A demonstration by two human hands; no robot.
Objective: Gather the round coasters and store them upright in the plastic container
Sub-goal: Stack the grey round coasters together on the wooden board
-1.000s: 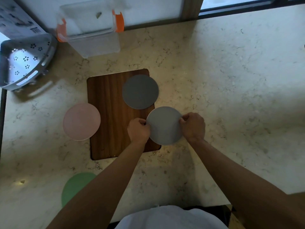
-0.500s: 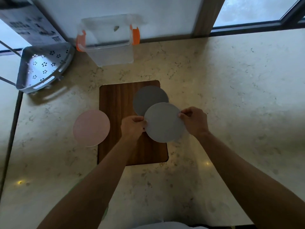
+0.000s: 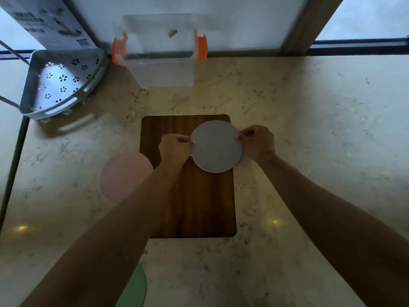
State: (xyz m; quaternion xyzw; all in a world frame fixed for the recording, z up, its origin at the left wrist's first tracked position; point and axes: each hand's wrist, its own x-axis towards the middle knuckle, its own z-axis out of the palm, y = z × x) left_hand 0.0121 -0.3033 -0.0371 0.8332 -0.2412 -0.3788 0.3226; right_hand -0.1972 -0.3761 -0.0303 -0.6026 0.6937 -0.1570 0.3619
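A light grey coaster (image 3: 216,146) is pinched at its left edge by my left hand (image 3: 174,148) and at its right edge by my right hand (image 3: 257,141). It lies over the dark grey coaster, which is almost fully hidden beneath it on the wooden board (image 3: 199,204). A pink coaster (image 3: 124,173) rests on the counter left of the board, partly under my left forearm. A green coaster (image 3: 136,289) peeks out near the bottom edge. The clear plastic container (image 3: 161,69) with orange clips stands open at the back by the wall.
A grey perforated corner rack (image 3: 59,85) sits at the back left, with a printed box (image 3: 46,21) leaning behind it. The marble counter (image 3: 321,129) stretches to the right. A window frame runs along the back wall.
Both hands carried the light grey coaster away from me and set it over the dark grey coaster, which now is covered. The camera view tilted forward too.
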